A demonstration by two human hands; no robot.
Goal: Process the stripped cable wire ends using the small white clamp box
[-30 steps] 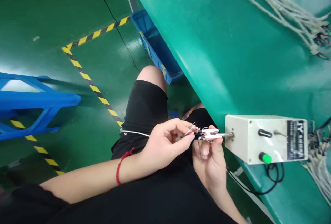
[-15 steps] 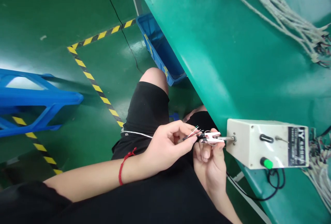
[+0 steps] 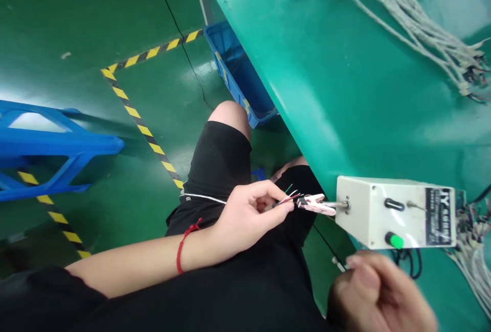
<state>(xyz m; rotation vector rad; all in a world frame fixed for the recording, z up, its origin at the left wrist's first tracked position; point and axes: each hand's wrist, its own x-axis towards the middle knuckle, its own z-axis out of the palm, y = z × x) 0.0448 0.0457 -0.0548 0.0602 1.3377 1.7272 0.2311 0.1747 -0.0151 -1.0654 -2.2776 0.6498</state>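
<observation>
In the head view, the two hands are held apart. By the left hand [image 3: 245, 214], a thin white cable [image 3: 205, 198] is pinched between thumb and fingers, with its length trailing back across the black-clothed thigh. From the fingertips, fine loose wires [image 3: 288, 197] in red, white, black and green are fanned out toward a pale pink-and-white clip [image 3: 316, 204] with black tips; whether they are gripped by it cannot be told. The clip is carried on a metal shaft [image 3: 337, 204] projecting from an off-white, box-shaped machine [image 3: 395, 212] fitted with a green knob [image 3: 395, 240], which is set at the edge of a smooth green table [image 3: 307, 66]. The right hand [image 3: 383, 291] is blurred, with fingers curled, near the machine; whether anything is held in it cannot be told. Bundled whitish cables [image 3: 406, 12] are laid on the table.
</observation>
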